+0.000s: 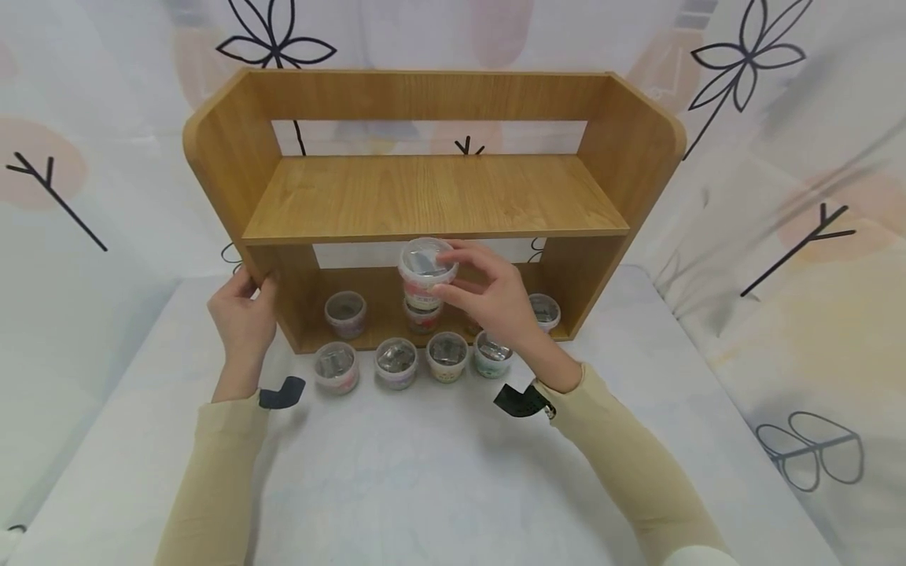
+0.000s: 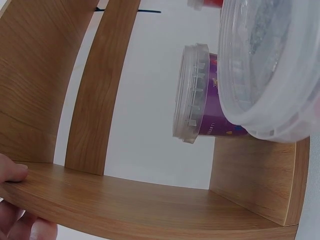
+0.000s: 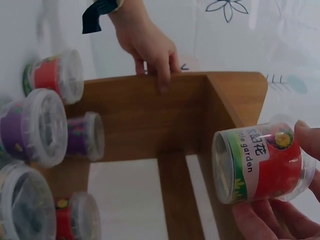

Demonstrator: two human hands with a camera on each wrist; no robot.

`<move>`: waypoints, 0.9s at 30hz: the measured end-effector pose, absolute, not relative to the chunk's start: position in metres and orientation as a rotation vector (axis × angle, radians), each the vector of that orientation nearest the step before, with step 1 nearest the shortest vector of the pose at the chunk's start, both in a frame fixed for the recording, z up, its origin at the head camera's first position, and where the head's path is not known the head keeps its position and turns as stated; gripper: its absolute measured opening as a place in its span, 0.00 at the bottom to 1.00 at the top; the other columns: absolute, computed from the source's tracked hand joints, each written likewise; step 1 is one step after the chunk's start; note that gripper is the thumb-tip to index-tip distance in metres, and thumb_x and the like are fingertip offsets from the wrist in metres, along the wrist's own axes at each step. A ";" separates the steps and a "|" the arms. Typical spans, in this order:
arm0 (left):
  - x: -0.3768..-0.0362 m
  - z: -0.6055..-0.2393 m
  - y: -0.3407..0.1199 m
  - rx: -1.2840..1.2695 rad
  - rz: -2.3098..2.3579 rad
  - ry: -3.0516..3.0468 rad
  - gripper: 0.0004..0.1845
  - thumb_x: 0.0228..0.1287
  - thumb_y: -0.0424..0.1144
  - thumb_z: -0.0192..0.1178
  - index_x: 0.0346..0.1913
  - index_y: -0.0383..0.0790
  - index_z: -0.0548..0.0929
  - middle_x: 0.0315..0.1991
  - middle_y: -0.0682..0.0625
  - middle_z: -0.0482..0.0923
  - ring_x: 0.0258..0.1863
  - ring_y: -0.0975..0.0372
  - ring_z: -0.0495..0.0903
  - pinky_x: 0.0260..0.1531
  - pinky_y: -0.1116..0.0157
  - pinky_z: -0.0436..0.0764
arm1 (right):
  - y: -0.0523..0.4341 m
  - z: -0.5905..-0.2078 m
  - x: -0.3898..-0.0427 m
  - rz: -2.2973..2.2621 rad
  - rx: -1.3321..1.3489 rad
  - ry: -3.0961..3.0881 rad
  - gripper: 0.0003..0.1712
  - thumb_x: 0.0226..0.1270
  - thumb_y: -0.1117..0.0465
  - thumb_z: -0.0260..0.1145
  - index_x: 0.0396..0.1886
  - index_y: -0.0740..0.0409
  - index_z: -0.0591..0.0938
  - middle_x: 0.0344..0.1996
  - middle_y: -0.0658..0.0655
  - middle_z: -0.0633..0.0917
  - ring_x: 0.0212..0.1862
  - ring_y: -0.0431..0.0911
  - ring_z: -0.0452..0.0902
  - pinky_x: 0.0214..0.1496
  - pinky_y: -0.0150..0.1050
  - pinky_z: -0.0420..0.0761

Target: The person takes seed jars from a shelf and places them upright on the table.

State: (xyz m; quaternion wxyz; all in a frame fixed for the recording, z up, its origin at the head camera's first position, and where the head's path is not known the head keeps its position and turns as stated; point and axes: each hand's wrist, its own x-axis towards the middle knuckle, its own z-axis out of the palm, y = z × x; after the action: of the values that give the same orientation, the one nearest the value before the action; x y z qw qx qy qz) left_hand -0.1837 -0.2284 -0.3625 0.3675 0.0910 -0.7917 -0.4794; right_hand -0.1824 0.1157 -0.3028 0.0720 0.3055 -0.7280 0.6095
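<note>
two long cream sleeves [image 1: 623,464] are seen nearest, each ending in a black wrist strap [image 1: 520,401], above a smooth white cloth-covered table [image 1: 425,487]. just beyond the wrists, a row of four small round clear-plastic tubs [image 1: 396,362] with see-through lids is stood on the cloth, just in front of the shelf's base.

the right hand [image 1: 495,303] is raised in front of the lower opening, its fingers and thumb curled round a small round clear-plastic tub with a red and green printed label [image 3: 260,167]; in the head view this tub [image 1: 427,267] is held level with the front edge of the upper board, above another tub [image 1: 422,314] standing inside the lower compartment. more lidded tubs [image 1: 345,313] are stood further inside that compartment, to the left and right.

the left hand [image 1: 244,318] is laid against the shelf's left side panel, its thumb and fingers closed loosely about the panel's rounded front edge.

the light brown wood-grain two-tier shelf with rounded upper corners [image 1: 432,196] is stood at the back of the table. behind it, a pale fabric backdrop printed with black line flowers [image 1: 750,63] is hung.
</note>
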 end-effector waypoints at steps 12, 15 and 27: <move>-0.184 -0.360 -0.229 0.246 -1.254 -2.023 0.17 0.71 0.43 0.59 0.57 0.42 0.86 0.55 0.49 0.83 0.57 0.60 0.80 0.58 0.60 0.78 | 0.144 -0.317 -0.177 1.847 0.819 -2.175 0.20 0.60 0.71 0.73 0.53 0.68 0.82 0.64 0.56 0.76 0.63 0.50 0.72 0.58 0.43 0.81; -0.183 -0.360 -0.228 0.245 -1.248 -2.024 0.17 0.71 0.43 0.59 0.57 0.43 0.86 0.56 0.49 0.83 0.58 0.60 0.80 0.58 0.60 0.78 | 0.155 -0.323 -0.177 1.810 0.778 -2.204 0.20 0.60 0.70 0.73 0.53 0.67 0.82 0.64 0.56 0.76 0.64 0.49 0.72 0.58 0.43 0.80; -0.183 -0.361 -0.228 0.236 -1.234 -2.031 0.17 0.71 0.43 0.60 0.58 0.45 0.85 0.56 0.50 0.83 0.58 0.60 0.80 0.58 0.59 0.78 | 0.195 -0.359 -0.175 1.770 0.582 -2.292 0.20 0.63 0.66 0.73 0.54 0.64 0.83 0.63 0.56 0.76 0.59 0.48 0.76 0.54 0.30 0.81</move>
State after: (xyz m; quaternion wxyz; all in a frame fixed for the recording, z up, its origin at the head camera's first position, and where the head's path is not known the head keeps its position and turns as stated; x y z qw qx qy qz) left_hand -0.1827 -0.2277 -0.3612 0.3677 0.0919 -0.7908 -0.4805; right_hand -0.1747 0.1949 -0.3592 0.0938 0.1961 -0.7725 0.5966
